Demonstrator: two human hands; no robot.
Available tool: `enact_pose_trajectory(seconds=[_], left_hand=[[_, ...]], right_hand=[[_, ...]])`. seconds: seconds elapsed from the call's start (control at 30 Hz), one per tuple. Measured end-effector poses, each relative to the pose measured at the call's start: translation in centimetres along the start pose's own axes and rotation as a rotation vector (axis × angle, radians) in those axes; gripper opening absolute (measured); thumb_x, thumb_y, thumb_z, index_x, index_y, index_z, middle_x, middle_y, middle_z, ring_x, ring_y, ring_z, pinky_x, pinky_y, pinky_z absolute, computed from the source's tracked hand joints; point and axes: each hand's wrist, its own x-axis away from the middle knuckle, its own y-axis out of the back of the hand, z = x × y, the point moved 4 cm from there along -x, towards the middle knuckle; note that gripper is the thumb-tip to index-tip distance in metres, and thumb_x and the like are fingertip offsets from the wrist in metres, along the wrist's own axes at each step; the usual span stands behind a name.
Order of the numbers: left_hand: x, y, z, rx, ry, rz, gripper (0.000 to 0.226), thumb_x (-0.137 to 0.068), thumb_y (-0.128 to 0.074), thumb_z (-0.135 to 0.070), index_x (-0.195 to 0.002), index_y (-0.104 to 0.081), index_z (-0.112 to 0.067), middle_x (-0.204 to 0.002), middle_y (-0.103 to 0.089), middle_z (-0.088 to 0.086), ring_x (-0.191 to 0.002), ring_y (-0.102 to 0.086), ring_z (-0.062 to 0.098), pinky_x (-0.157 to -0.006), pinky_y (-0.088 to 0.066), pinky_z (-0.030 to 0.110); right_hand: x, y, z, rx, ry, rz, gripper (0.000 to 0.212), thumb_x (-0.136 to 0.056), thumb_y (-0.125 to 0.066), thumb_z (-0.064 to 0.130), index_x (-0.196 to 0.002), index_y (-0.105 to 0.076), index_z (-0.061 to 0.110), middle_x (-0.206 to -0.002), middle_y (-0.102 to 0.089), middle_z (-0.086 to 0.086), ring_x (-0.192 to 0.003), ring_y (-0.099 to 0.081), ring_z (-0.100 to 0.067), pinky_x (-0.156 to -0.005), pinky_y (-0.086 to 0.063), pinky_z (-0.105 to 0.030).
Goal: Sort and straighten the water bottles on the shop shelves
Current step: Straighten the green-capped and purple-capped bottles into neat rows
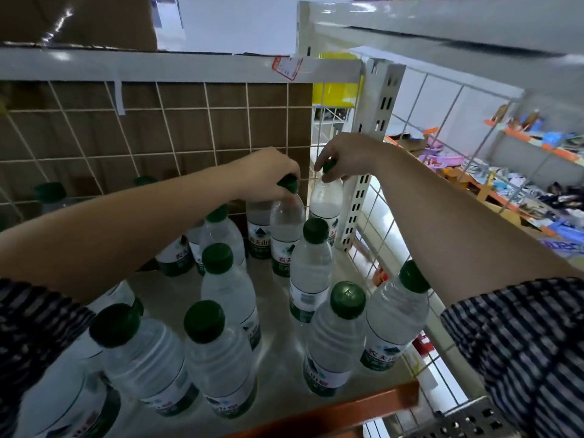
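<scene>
left hand [268,172]: your fingers pinch the cap of the bottle [286,226] directly below | right hand [344,156]: your fingers pinch the cap of the corner bottle [325,203] below, beside the post [358,197] | both upright, side by side, at the shelf [278,311] rear | other bottles [311,270] stand under your forearms
</scene>
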Motion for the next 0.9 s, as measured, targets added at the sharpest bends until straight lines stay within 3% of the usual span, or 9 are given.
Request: enact_pose_trajectory(seconds=[0.13, 0.3, 0.43, 0.6, 0.8, 0.9], left_hand=[[-1.2, -0.5, -0.1, -0.009, 0.016, -0.024, 0.034, -0.091, -0.065, -0.032, -0.119, -0.059, -0.014, -0.108, -0.062, 0.004, -0.099, -0.057, 0.02, -0.089, -0.05, 0.039], [-3.3, -0.6, 0.7, -0.009, 0.032, -0.104, 0.023, -0.088, -0.068, -0.022, -0.104, -0.062, -0.008, -0.097, -0.063, 0.01, -0.087, -0.059, 0.026, -0.075, -0.05, 0.042], [-4.6, -0.8, 2.1, 0.043, 0.073, -0.132, 0.024, -0.088, -0.068, -0.019, -0.107, -0.063, -0.005, -0.101, -0.064, 0.012, -0.091, -0.059, 0.026, -0.071, -0.043, 0.033], [-4.9, -0.4, 2.3, 0.11, 0.063, -0.123, 0.032, -0.085, -0.075, -0.024, -0.111, -0.065, -0.007, -0.094, -0.057, -0.001, -0.086, -0.053, 0.014, -0.072, -0.038, 0.025], [-5.3, -0.7, 2.0, 0.101, 0.048, -0.188, 0.034, -0.082, -0.076, -0.035, -0.1, -0.07, -0.006, -0.091, -0.068, 0.008, -0.08, -0.062, 0.021, -0.068, -0.05, 0.036], [-5.4, -0.8, 1.5, 0.114, 0.046, -0.237, 0.036, -0.082, -0.075, -0.037, -0.099, -0.071, -0.005, -0.09, -0.069, 0.01, -0.076, -0.059, 0.02, -0.063, -0.044, 0.033]], right_hand=[[-0.9, 0.1, -0.9, 0.047, -0.063, -0.133, 0.037, -0.075, -0.083, 0.016, -0.11, -0.072, 0.007, -0.104, -0.07, -0.01, -0.073, -0.068, -0.019, -0.079, -0.058, -0.031], [-1.4, 0.0, -1.0, 0.068, -0.15, -0.189, 0.038, -0.068, -0.088, 0.028, -0.095, -0.075, 0.004, -0.075, -0.07, -0.006, -0.072, -0.069, -0.02, -0.089, -0.054, -0.033], [-1.5, -0.1, -1.0, 0.056, -0.175, -0.131, 0.043, -0.068, -0.088, 0.027, -0.099, -0.071, 0.002, -0.086, -0.074, -0.012, -0.077, -0.073, -0.024, -0.084, -0.058, -0.041], [-1.1, -0.7, -1.3, -0.09, -0.219, -0.047, 0.035, -0.078, -0.08, 0.006, -0.106, -0.062, -0.002, -0.098, -0.068, -0.017, -0.076, -0.074, -0.028, -0.078, -0.061, -0.041], [-1.3, -1.1, -2.1, -0.14, -0.247, -0.132, 0.039, -0.077, -0.082, 0.008, -0.109, -0.062, -0.002, -0.099, -0.07, -0.017, -0.073, -0.074, -0.027, -0.073, -0.062, -0.039], [-1.4, -1.0, -2.4, -0.147, -0.261, -0.173, 0.038, -0.074, -0.084, 0.008, -0.105, -0.064, -0.001, -0.095, -0.071, -0.017, -0.072, -0.074, -0.025, -0.071, -0.062, -0.039]])
